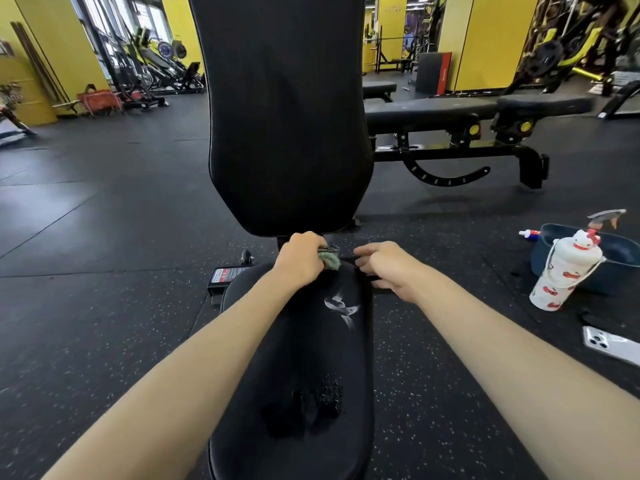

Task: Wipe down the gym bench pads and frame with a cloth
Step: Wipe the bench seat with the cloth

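Observation:
The black gym bench stands right in front of me, its back pad raised upright and its seat pad running toward me. White streaks and a wet patch mark the seat. My left hand grips a bunched green-grey cloth at the far end of the seat, by the gap under the back pad. My right hand rests at the seat's far right corner with its fingers loosely curled, holding nothing I can make out. The frame joint between the pads is mostly hidden by my hands.
A dark blue tub sits on the floor at right, with a white patterned spray bottle against it. A phone lies nearer me. Another flat bench stands behind at right. Gym machines line the yellow walls. Rubber floor stretches left.

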Motion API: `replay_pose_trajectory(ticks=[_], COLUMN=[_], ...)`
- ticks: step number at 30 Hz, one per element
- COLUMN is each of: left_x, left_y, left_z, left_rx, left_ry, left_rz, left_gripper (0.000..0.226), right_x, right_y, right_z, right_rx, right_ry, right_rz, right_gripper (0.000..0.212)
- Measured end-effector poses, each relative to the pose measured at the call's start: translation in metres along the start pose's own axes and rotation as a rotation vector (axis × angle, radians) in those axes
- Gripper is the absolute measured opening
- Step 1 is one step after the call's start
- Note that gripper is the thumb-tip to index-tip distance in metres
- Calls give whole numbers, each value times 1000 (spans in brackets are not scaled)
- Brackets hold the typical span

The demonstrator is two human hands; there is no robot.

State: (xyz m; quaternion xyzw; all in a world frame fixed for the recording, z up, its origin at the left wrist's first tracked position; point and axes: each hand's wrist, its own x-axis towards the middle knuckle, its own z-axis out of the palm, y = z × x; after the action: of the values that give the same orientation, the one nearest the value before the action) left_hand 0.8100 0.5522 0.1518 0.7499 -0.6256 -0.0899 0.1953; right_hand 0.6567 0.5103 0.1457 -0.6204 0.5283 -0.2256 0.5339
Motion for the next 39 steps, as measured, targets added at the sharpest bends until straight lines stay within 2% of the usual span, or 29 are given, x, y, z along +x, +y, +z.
replay_pose_trajectory(ticks=[2, 5, 9, 11, 14, 19, 22, 24, 27, 31, 36, 37, 39], left_x=[4, 15, 11, 9, 10, -5, 7, 12, 8, 3, -14, -15, -10], left_y=[-1, -12, -9, 1, 10, 21, 11, 2, 6, 23, 31, 29, 14], left_z=[-13, -23, 5, 17, 21, 14, 3, 7, 25, 34, 18, 11, -7], left_rx=[-136, -135, 56, 113, 119, -148, -223, -188, 0, 32, -175, -205, -249], left_ry=[-5, 151, 36, 38, 50, -138, -5, 49, 34, -11, -209, -181, -8], left_rz=[54, 47, 37, 67, 122, 285, 226, 157, 130, 238, 334, 326, 248], left_gripper=[9, 2, 25, 34, 35, 22, 20, 20, 30, 28, 12, 11, 9], right_x=[1, 0, -1, -1, -2, -4, -3, -4, -4, -6, -6, -4, -2], right_y=[3, 7, 8, 8, 8, 8, 13, 12, 12, 11, 9, 9, 8], right_z=[-5, -11, -14, -14, -14, -14, -18, -20, -19, -17, -15, -15, -14], right_rx=[98, 194, 269, 267, 281, 298, 310, 306, 280, 297, 272, 250, 221], right_ry=[2, 3, 12, 13, 20, 18, 14, 15, 20, 38, 50, 49, 80], right_rz=[24, 64, 107, 114, 118, 109, 119, 116, 102, 94, 126, 123, 106], right_gripper=[39, 41, 42, 43, 40, 45, 46, 48, 51, 57, 29, 31, 36])
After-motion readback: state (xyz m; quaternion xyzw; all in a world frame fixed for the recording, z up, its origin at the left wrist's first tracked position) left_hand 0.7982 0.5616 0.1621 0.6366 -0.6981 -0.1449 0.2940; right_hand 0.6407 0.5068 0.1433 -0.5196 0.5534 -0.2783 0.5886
